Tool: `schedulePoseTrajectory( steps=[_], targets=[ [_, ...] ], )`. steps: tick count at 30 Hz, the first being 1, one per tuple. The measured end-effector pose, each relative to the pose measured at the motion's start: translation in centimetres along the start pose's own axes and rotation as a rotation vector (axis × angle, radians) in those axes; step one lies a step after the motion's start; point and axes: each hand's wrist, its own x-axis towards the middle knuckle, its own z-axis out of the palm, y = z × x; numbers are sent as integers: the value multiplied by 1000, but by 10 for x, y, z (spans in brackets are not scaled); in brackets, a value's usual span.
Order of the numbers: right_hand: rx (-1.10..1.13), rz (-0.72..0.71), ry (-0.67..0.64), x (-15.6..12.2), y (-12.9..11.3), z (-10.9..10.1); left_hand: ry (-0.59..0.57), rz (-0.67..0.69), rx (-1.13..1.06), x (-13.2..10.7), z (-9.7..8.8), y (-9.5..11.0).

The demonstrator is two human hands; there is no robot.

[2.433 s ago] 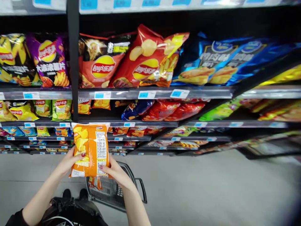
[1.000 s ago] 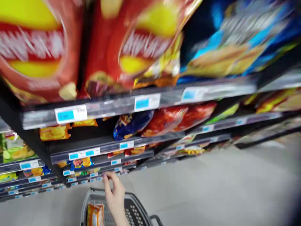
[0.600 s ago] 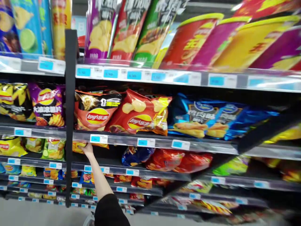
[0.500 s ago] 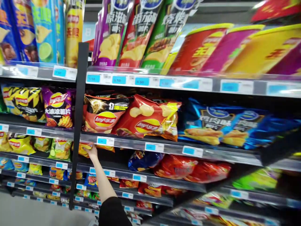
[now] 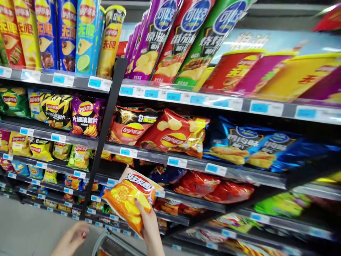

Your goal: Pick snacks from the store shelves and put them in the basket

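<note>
My right hand (image 5: 149, 224) is shut on an orange bag of chips (image 5: 130, 199). The thumb presses the printed front, and the bag's pale top edge tilts up and to the left. It is held out in front of the shelves, below the middle row. At the lower left my left hand (image 5: 73, 236), slightly blurred, is loosely bent with nothing visible in it; it is apart from the bag. A dark basket with a grey rim (image 5: 99, 241) shows at the bottom, between and below my hands.
Shelves of chips surround the hands. Tall chip cans (image 5: 66, 35) stand on the top left shelf. Red Lay's bags (image 5: 173, 131) and blue bags (image 5: 239, 142) lie on the middle shelf (image 5: 149, 156). A dark upright post (image 5: 102, 142) divides the racks. Grey floor (image 5: 34, 227) lies lower left.
My right hand has drawn the orange bag out from the shelf under the red bags and brought it closer. My left hand and more of the basket have come into view. The view has shifted left.
</note>
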Motion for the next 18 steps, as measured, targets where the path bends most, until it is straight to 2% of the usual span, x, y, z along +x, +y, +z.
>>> schedulePoseTrajectory(
  steps=[1, 3, 6, 8, 11, 15, 18],
  targets=[
    [55, 51, -44, -20, 0, 1, -73, 74, -35, 6, 5, 4],
    [204, 157, -133, -59, -6, 7, -131, 89, -100, 15, 14, 14],
    [376, 268, -192, -104, -24, 20, -234, 22, -158, 16, 24, 30],
    [403, 278, -196, -127, -34, 25, -299, -58, -186, 9, 24, 36],
    [436, 270, -259, -150, -41, 25, -326, -131, -238, -8, 19, 37],
    [385, 300, -368, -168, -38, 19, -310, -165, -296, -32, 11, 34],
    [384, 338, -358, -176, -32, 17, -298, -152, -346, -40, 3, 32]
  ],
)
